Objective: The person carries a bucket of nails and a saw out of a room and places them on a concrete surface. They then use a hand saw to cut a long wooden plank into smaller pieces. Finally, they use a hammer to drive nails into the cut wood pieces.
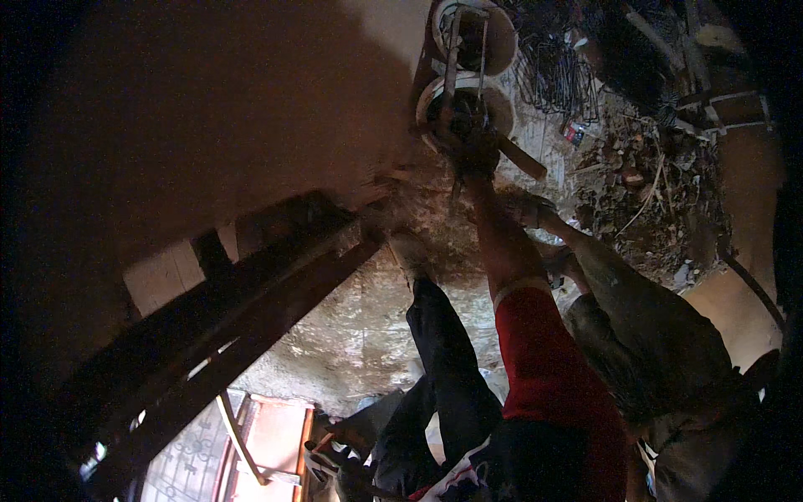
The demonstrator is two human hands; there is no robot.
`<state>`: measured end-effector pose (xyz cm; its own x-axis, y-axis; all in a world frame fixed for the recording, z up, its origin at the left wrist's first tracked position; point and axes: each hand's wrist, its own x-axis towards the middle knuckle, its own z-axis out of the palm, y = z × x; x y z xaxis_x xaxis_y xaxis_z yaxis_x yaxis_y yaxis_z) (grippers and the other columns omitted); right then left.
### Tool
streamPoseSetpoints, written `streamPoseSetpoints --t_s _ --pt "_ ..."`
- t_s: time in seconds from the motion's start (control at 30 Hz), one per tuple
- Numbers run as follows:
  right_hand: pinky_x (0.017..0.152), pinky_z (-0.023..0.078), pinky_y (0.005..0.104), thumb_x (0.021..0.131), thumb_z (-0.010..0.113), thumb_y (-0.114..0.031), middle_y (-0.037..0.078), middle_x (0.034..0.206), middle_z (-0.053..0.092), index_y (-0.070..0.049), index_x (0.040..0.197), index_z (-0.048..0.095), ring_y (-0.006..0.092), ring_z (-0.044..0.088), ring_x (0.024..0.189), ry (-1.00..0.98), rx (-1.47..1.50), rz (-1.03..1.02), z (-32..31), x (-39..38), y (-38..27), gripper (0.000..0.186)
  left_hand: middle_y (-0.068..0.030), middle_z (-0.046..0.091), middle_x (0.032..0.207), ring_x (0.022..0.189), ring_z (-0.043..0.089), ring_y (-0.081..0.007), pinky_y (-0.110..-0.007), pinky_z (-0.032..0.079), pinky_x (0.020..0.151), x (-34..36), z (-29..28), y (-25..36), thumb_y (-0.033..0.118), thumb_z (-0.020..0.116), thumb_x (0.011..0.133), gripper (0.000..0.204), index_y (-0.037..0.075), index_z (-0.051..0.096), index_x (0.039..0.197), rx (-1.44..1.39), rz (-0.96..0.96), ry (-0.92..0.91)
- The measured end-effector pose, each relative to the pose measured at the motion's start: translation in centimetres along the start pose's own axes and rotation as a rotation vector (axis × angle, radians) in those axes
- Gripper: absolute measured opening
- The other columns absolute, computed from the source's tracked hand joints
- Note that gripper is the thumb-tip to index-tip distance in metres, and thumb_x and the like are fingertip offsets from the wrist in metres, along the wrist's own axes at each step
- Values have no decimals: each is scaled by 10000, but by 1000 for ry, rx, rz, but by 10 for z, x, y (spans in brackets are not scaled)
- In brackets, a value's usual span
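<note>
Rough ground is bordered by a wall; the right hand is shadowed, its finger spread and hold indiscernible.

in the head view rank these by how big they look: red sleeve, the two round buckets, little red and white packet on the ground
1. Red sleeve, helped by being nearer the camera
2. Upper bucket and lower bucket, too alike to rank
3. Packet

Red sleeve; whitish buckets; black trousers.
</note>
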<state>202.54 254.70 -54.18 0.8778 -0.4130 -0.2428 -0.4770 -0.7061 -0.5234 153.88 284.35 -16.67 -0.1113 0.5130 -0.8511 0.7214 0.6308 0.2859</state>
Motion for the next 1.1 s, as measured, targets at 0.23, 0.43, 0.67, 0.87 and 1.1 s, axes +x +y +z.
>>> streamPoseSetpoints --t_s 0.23,0.43,0.67,0.87,1.1 --pt "964 479 502 964 632 -403 247 1293 612 -48 1375 562 427 594 1173 -99 137 13 17 38 -5 547 -12 612 976 1017 621 -159 -357 541 905 11 35 42 330 580 1006 409 81 600 1331 92 -10 14" --pt "947 486 506 963 629 -413 246 1272 624 -52 1364 569 426 606 1152 -122 214 22 -11 43 4 543 -16 614 981 1013 621 -161 -356 540 901 28 61 60 328 581 1006 407 79 600 1327 152 5 -45" --pt "926 494 509 962 625 -424 244 1248 638 -57 1352 577 425 620 1128 -148 228 62 -57 18 27 537 -21 617 986 1008 621 -163 -355 540 896 33 81 68 326 582 1005 404 76 599 1322 197 7 -87" --pt "909 501 513 961 622 -434 243 1227 650 -62 1341 585 424 632 1107 -166 237 12 -83 45 13 533 -25 619 991 1003 621 -165 -355 539 892 31 94 66 324 582 1005 401 74 598 1318 209 11 -83" --pt "888 509 516 960 618 -445 242 1203 663 -67 1329 593 423 646 1083 -203 237 -160 -100 137 -51 529 -29 621 996 998 621 -167 -354 538 887 19 100 73 322 583 1005 398 72 597 1314 224 7 -85"
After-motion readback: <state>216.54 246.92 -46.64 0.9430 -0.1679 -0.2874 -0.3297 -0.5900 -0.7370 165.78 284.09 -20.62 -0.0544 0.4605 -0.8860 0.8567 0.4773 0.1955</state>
